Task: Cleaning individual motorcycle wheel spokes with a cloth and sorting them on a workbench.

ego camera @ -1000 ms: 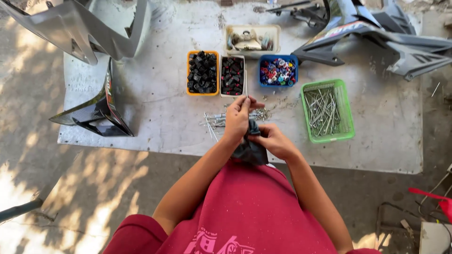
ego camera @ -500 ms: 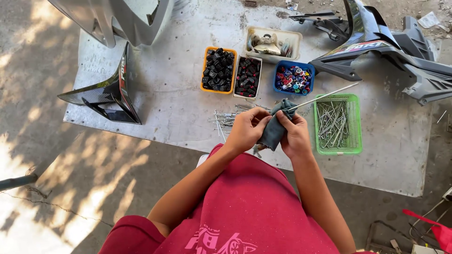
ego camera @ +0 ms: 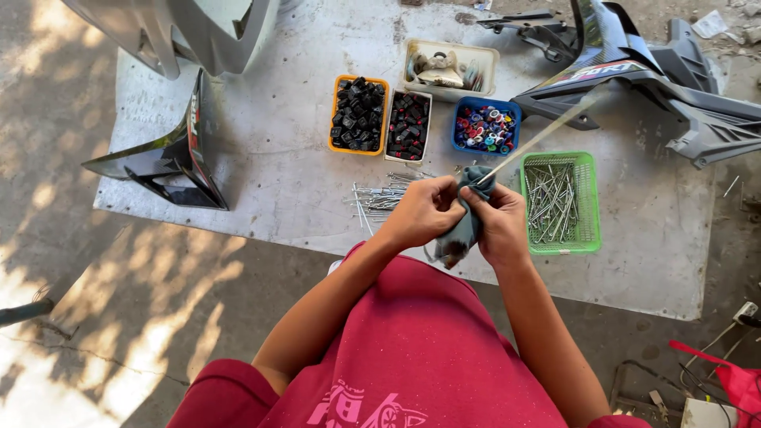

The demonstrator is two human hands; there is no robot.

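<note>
Both hands meet over the near edge of the sheet (ego camera: 261, 170), each curled tight around a dark rag (ego camera: 464, 230) — the left hand (ego camera: 424, 210) pinches the rag's upper fold, the right hand (ego camera: 501, 226) grips it from the other side, knuckles nearly touching. A thin metal rod (ego camera: 547, 135) runs out of the rag. Its near end is buried in the cloth between the fingers; its free end points up and to the right, away from the body, crossing above the green basket (ego camera: 590, 238) toward the dark fairing (ego camera: 666, 87). So the long axis is a diagonal, near-left to far-right, and the far part looks blurred.

The grip reads as a wiping hold, I judge: cloth wrapped round the rod so it can be drawn through.

The layout suits that. More rods lie loose in the green basket just right of the hands, and another loose bunch (ego camera: 380, 198) sits on the sheet just left of them — two piles within easy reach. Farther back stand an orange tray (ego camera: 331, 119) and a white tray (ego camera: 428, 127) of black pieces, a blue tub (ego camera: 457, 135) of coloured bits, and a pale tub (ego camera: 491, 75).
</note>
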